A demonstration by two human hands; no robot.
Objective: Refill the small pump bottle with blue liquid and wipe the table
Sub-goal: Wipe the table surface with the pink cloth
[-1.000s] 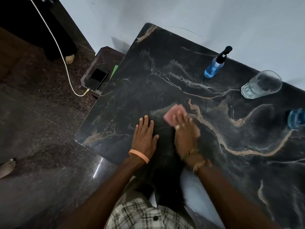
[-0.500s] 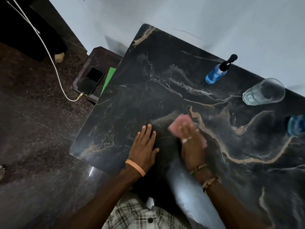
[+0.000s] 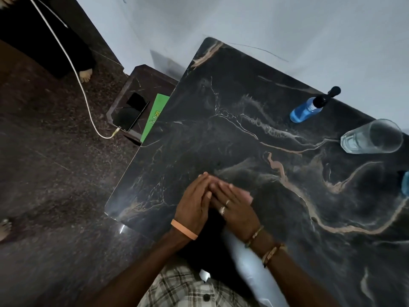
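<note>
My right hand point(image 3: 234, 207) hides almost all the pink cloth point(image 3: 249, 197); the frame's right edge cuts a blue bottle point(image 3: 405, 182).

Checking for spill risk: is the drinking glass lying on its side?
No, the glass stands upright on the table, right of the pump bottle.

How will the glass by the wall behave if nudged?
The glass looks empty, so probably light and easy to slide on the polished table. It is tall for its base, so a high push may tip it. Clear glass: likely fragile.
</note>
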